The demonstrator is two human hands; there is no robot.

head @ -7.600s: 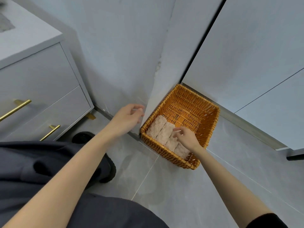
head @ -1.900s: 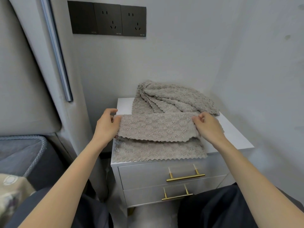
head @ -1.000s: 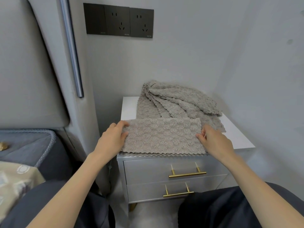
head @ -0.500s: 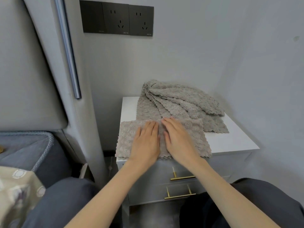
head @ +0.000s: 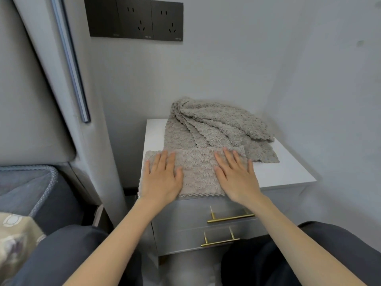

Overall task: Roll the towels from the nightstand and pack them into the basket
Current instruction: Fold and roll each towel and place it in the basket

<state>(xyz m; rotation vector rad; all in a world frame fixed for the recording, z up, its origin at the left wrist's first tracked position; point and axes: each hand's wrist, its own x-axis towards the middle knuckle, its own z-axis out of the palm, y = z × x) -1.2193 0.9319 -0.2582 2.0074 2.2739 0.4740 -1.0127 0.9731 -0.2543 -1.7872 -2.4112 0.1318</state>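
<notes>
Item: folded grey towel (head: pixel 198 172), flat on the near edge of the white nightstand (head: pixel 286 178). Its long axis runs left to right, and its scalloped hem faces me, just over the edge.

My left hand (head: pixel 161 179) presses its left part and my right hand (head: pixel 236 176) its right. Both palms are flat, fingers straight and pointing far, gripping nothing.

Just behind, touching it: heap of loose towels (head: pixel 218 124).

Below: brass drawer handles (head: pixel 228 218).

Far wall: black socket panel (head: pixel 136 18).

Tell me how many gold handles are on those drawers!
2. The upper handle is on the top drawer of the nightstand. The lower handle is on the bottom drawer, right beneath it. None look hidden.
</notes>
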